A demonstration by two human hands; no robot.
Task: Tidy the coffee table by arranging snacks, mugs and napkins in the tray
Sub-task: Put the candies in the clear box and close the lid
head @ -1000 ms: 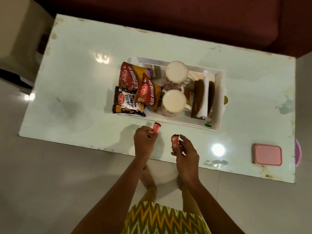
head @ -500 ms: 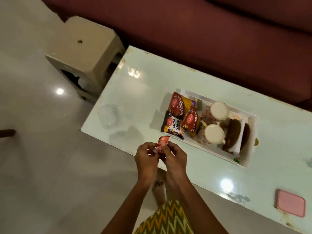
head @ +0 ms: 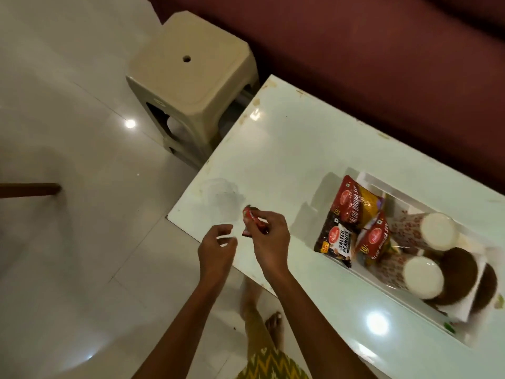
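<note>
A white tray [head: 369,178] sits on the pale coffee table [head: 284,149] at the right. In it lie red snack packets [head: 352,201], a dark salted-peanuts packet [head: 337,242], two white mugs [head: 423,277] and brown napkins [head: 459,263]. My right hand [head: 269,239] is shut on small red wrappers [head: 250,218] over the table's near left corner. My left hand [head: 216,251] hovers just left of it, fingers apart and holding nothing.
A beige plastic stool [head: 191,77] stands beyond the table's left end. A maroon sofa [head: 382,64] runs along the far side. A dark wooden leg [head: 30,190] juts in at the left over the glossy tiled floor. My bare feet show below the table edge.
The view has swung left, so the tray now lies far right. Both red wrappers, one in each hand before, are now together in my right hand. My left hand has let go and opened.
</note>
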